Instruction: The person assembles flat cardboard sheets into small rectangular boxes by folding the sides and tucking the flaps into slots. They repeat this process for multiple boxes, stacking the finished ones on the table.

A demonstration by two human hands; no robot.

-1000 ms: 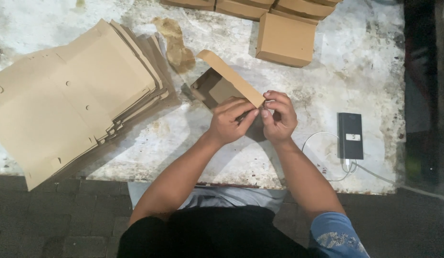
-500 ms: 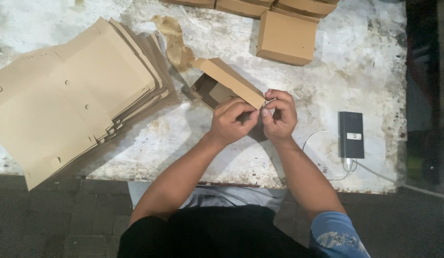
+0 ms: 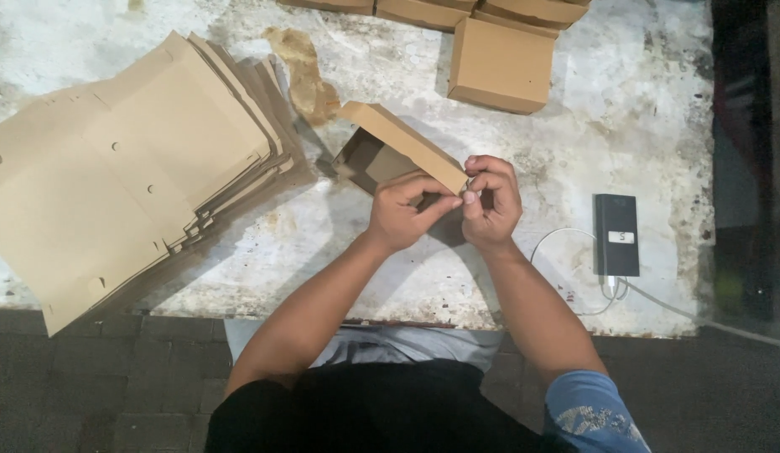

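Left hand and right hand both pinching the near corner of a half-folded cardboard box (lid flap tilting up), flat blanks lying just left, black power bank sitting right.

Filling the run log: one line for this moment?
left hand: grips box flap | right hand: pinches flap corner | flat blanks left | phone right

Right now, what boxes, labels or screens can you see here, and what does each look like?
Half-folded box: table middle, brown cardboard, held by left hand and right hand.
Flat cardboard stack: left, tan sheets.
Closed boxes: far edge, brown.
Power bank: right, black slab, small white label.
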